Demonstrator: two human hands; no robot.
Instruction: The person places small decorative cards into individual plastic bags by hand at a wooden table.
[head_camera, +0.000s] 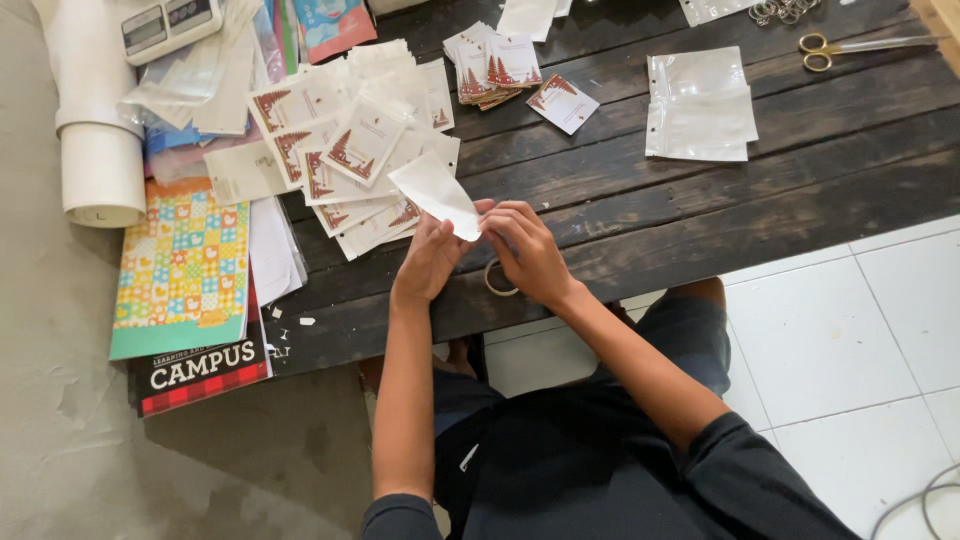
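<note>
a person seated at a dark plank table (700, 215) holds a small white pouch (435, 193) above its near edge, the left hand (430, 258) gripping its lower end and the right hand (530, 255) pinching the same corner, apparently working its mouth open. the pouch's long axis runs diagonally, its free end pointing up-left toward a heap of printed cards (350, 150). the next move likely calls for parting the two layers without creasing them. a roll of tape (497, 280) lies just below the right hand.
</note>
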